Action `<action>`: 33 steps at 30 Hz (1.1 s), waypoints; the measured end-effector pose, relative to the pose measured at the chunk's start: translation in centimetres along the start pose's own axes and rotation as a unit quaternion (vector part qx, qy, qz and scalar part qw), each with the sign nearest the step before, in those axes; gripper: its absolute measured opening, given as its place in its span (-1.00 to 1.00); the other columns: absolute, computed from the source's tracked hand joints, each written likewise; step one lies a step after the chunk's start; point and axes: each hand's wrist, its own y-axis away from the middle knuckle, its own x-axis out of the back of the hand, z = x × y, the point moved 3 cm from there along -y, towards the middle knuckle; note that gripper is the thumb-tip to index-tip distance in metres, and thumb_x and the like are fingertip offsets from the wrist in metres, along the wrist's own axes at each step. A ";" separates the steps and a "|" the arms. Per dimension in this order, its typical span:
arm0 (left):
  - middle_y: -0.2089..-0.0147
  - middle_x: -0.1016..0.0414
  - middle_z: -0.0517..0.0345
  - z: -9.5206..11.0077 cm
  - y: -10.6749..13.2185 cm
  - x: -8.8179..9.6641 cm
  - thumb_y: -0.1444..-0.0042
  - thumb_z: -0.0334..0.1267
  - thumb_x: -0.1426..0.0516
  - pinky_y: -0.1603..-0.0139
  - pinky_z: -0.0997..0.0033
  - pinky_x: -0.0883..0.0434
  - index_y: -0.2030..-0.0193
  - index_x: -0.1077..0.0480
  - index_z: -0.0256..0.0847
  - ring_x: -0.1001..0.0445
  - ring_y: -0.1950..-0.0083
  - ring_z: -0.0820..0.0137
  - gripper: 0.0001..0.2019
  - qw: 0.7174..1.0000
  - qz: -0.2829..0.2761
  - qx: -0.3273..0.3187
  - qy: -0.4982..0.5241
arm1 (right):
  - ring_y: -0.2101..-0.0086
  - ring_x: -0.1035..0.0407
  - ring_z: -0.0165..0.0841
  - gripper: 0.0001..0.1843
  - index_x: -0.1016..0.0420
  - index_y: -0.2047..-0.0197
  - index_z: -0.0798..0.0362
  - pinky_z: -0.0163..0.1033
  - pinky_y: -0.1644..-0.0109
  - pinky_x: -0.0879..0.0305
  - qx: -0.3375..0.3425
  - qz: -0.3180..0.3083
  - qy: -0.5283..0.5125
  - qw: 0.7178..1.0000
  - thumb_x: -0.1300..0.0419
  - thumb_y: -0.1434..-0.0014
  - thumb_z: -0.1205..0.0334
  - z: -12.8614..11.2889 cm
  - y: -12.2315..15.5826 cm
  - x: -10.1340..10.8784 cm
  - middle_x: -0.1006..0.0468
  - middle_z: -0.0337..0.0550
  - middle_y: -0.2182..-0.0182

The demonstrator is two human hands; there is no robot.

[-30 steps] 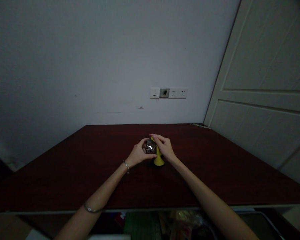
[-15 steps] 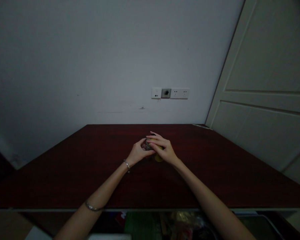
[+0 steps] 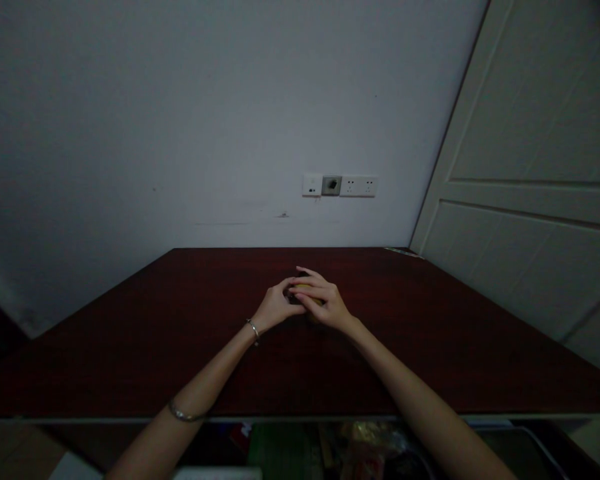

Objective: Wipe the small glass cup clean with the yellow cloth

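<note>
Evidently, my left hand (image 3: pixel 274 308) grasps a dark shiny object (image 3: pixel 289 295), probably to steady it; beside it, above the dark-red tabletop (image 3: pixel 290 373), my right hand (image 3: pixel 333 307) holds a yellow object (image 3: pixel 318 302), spread over it perhaps for surer control.

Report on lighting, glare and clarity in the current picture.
Head view: dim overall, pale wall brighter than the dark red tabletop; head view: yellow object partly covered by the right hand, its detail lost; head view: crinkled wrapping below the tabletop shows faint glints amid shadow.
</note>
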 end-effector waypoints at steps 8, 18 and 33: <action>0.37 -0.42 0.18 0.7 0.3 0.0 0.27 -0.10 -0.29 0.39 0.48 -0.31 -0.08 -0.27 -0.26 -0.34 0.41 0.44 -0.29 0.999 -0.016 -0.023 -0.046 | 0.07 -0.37 -0.26 -0.75 -0.55 0.19 -0.06 -0.02 -0.08 -0.25 -0.129 0.113 -0.054 0.984 -0.07 -0.16 0.15 1.7 -0.1 0.0 -0.55 -0.12 0.17; 0.32 -0.48 0.18 0.3 0.1 0.3 0.24 -0.22 -0.28 0.31 0.49 -0.34 0.02 -0.35 -0.24 -0.40 0.35 0.43 -0.45 0.999 -0.006 -0.014 -0.046 | -0.05 -0.25 -0.23 -0.78 -0.55 0.19 -0.10 0.04 -0.16 -0.14 -0.028 0.005 0.000 1.000 -0.12 -0.12 0.22 0.2 -0.1 -0.4 -0.54 -0.17 0.14; 0.37 -0.41 0.13 -0.6 -0.2 -0.4 0.16 -0.10 -0.25 0.61 0.49 -0.42 0.05 -0.30 -0.35 -0.37 0.54 0.51 -0.46 0.973 -0.056 0.086 0.206 | -0.06 -0.26 -0.24 -0.81 -0.55 0.21 -0.12 0.03 -0.16 -0.14 -0.070 0.076 -0.100 0.990 -0.15 -0.11 0.17 0.3 -0.5 0.0 -0.53 -0.18 0.13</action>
